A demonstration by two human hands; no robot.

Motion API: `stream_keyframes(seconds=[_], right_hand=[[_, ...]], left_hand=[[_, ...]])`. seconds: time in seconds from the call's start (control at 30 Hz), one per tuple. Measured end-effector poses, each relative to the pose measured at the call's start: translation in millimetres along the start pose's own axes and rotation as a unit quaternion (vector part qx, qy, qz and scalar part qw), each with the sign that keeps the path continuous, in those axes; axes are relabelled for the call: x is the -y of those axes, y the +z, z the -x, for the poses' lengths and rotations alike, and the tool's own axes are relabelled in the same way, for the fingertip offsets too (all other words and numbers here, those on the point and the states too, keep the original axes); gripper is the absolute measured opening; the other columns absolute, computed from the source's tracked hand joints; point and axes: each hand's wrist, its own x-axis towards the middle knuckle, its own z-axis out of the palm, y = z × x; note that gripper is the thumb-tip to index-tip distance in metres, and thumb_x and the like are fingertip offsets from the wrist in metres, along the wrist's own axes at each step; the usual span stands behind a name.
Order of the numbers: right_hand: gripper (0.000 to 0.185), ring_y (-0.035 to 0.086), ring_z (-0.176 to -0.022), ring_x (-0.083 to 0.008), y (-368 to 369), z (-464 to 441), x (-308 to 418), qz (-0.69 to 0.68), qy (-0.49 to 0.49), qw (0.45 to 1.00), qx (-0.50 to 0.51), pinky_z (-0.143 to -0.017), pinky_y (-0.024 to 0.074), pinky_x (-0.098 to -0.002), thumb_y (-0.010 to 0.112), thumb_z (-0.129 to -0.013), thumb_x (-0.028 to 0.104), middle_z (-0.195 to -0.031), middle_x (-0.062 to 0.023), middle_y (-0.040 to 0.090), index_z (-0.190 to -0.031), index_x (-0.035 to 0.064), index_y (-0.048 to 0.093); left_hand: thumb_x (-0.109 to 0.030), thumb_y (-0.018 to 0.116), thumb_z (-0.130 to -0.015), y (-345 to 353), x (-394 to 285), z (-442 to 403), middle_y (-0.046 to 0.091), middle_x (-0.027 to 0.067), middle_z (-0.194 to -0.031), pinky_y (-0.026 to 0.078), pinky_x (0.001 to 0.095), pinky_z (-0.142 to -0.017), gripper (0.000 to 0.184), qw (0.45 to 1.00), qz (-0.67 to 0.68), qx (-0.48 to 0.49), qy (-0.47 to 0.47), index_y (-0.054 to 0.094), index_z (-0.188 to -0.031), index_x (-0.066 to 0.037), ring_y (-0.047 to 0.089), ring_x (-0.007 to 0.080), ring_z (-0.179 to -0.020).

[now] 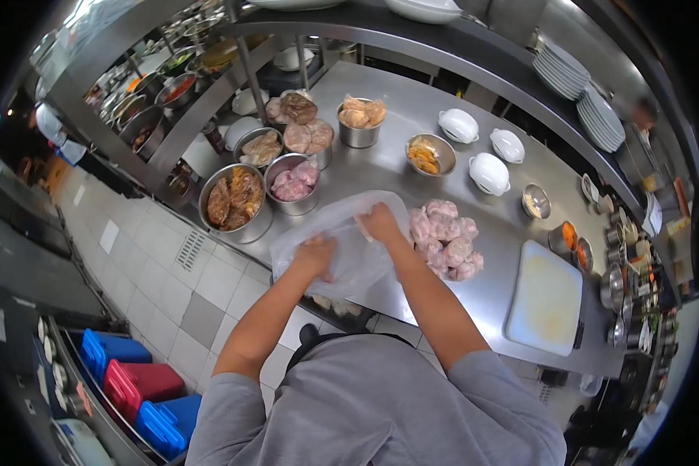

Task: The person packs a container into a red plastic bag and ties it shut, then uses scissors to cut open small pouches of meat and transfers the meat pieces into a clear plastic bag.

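A large translucent plastic bag (pixel 351 260) is spread between my two hands at the front edge of the steel counter. My left hand (pixel 316 256) is closed on its near left side, the fingertips partly hidden by the film. The bag's upper right part is gripped by my right hand (pixel 378 223), fingers bent into it. Just right of that hand lies a pile of small clear bags of pale pink raw meat (pixel 445 237). Beyond my left hand stand a steel pot of raw pink meat (pixel 293 183) and a larger pot of browned, marinated meat (pixel 233 200).
Farther back are a pot of bagged pale food (pixel 360 120), a bowl of orange pieces (pixel 429 155) and white lidded dishes (pixel 489 173). A white cutting board (pixel 545 297) lies right. Plates (pixel 561 70) sit on the overhead shelf (pixel 412 39). Coloured bins (pixel 140 384) stand lower left.
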Motion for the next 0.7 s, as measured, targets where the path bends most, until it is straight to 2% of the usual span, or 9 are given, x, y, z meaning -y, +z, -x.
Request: stream_keyframes(seconds=[0.13, 0.2, 0.3, 0.37, 0.4, 0.47, 0.53, 0.57, 0.7], right_hand=[[0.05, 0.06, -0.12, -0.0424, 18.7, 16.2, -1.7, 0.029, -0.022, 0.999, -0.015, -0.099, 0.0501, -0.0479, 0.073, -0.085, 0.03, -0.126, -0.0304, 0.063, -0.121, -0.004, 0.064], [0.046, 0.061, -0.12, -0.0393, 0.0, 24.1, 8.9, 0.029, -0.133, 0.991, 0.003, -0.1, 0.0497, -0.0451, 0.072, -0.086, 0.028, -0.124, -0.025, 0.066, -0.122, 0.0001, 0.065], [0.045, 0.061, -0.121, -0.0347, -110.1, 70.1, 35.3, -0.19, -0.034, 0.973, 0.124, -0.101, 0.0489, -0.0419, 0.073, -0.086, 0.026, -0.121, -0.0196, 0.068, -0.124, 0.0042, 0.065], [0.042, 0.068, -0.101, -0.0326, -157.4, 100.8, 21.1, -0.137, 0.033, 0.984, 0.106, -0.095, 0.0527, -0.0371, 0.075, -0.081, 0.018, -0.107, -0.0171, 0.071, -0.119, 0.0011, 0.067], [0.05, 0.066, -0.105, -0.0329, -156.8, 112.1, -9.3, -0.041, 0.017, 0.992, 0.116, -0.095, 0.052, -0.0397, 0.078, -0.078, 0.018, -0.111, -0.0158, 0.069, -0.124, 0.005, 0.065], [0.059, 0.063, -0.109, -0.0332, -126.3, 139.7, -43.3, 0.053, 0.004, 0.991, 0.122, -0.096, 0.0513, -0.0424, 0.081, -0.074, 0.019, -0.115, -0.0144, 0.067, -0.13, 0.0088, 0.064], [0.077, 0.053, -0.125, -0.035, -95.9, 181.0, -47.2, 0.215, -0.082, 0.973, 0.002, -0.1, 0.0472, -0.0489, 0.086, -0.068, 0.02, -0.131, -0.0113, 0.059, -0.14, 0.0164, 0.057], [0.089, 0.042, -0.135, -0.0374, -84.6, 190.9, -40.7, 0.232, -0.037, 0.972, 0.001, -0.104, 0.0427, -0.0541, 0.088, -0.064, 0.022, -0.143, -0.0085, 0.049, -0.145, 0.0216, 0.051], [0.081, 0.05, -0.128, -0.0335, -72.1, 189.9, -40.2, 0.199, -0.002, 0.978, -0.058, -0.105, 0.044, -0.0487, 0.086, -0.066, 0.017, -0.13, -0.0091, 0.059, -0.142, 0.0165, 0.055]], left_hand=[[-0.038, 0.093, -0.06, -32.8, -6.4, -1.6, 0.044, 0.0224, -0.151, 0.045, 0.0492, -0.109, 0.09, 0.997, -0.028, 0.07, -0.03, 0.055, -0.137, -0.01, 0.046, 0.0414, -0.139], [-0.036, 0.093, -0.063, -34.1, -1.9, -0.9, 0.049, 0.0191, -0.148, 0.046, 0.0484, -0.108, 0.083, 0.995, -0.008, 0.086, -0.041, 0.058, -0.133, -0.009, 0.047, 0.0378, -0.138], [-0.033, 0.09, -0.067, -38.9, 6.4, 7.0, 0.048, 0.0256, -0.147, 0.045, 0.0491, -0.109, 0.072, 0.991, 0.115, -0.003, 0.074, 0.061, -0.128, -0.008, 0.051, 0.0398, -0.133], [-0.028, 0.089, -0.068, -60.9, 5.7, 33.8, 0.052, 0.0242, -0.142, 0.044, 0.0477, -0.108, 0.072, 0.88, 0.447, -0.054, 0.152, 0.061, -0.13, -0.007, 0.055, 0.0395, -0.127], [-0.028, 0.089, -0.068, -57.2, 14.1, 38.1, 0.052, 0.0242, -0.142, 0.044, 0.0477, -0.108, 0.072, 0.879, 0.446, -0.051, 0.157, 0.061, -0.13, -0.007, 0.055, 0.0395, -0.127], [-0.027, 0.091, -0.066, -48.1, 33.1, 49.0, 0.049, 0.0231, -0.147, 0.043, 0.0459, -0.109, 0.081, 0.889, 0.29, -0.339, 0.105, 0.057, -0.137, -0.009, 0.053, 0.0402, -0.129], [-0.028, 0.09, -0.067, -45.6, 35.5, 64.6, 0.048, 0.0209, -0.148, 0.042, 0.0449, -0.109, 0.085, 0.916, 0.242, -0.319, 0.029, 0.053, -0.141, -0.011, 0.053, 0.0404, -0.127], [-0.03, 0.09, -0.068, -42.9, 35.6, 73.0, 0.047, 0.0188, -0.149, 0.041, 0.0439, -0.109, 0.088, 0.933, 0.193, -0.298, -0.052, 0.05, -0.145, -0.013, 0.053, 0.0406, -0.125], [-0.026, 0.088, -0.07, -9.4, 42.5, 82.8, 0.038, 0.0184, -0.155, 0.044, 0.0437, -0.106, 0.087, 0.951, 0.118, -0.249, -0.141, 0.048, -0.145, -0.012, 0.052, 0.0423, -0.125]])
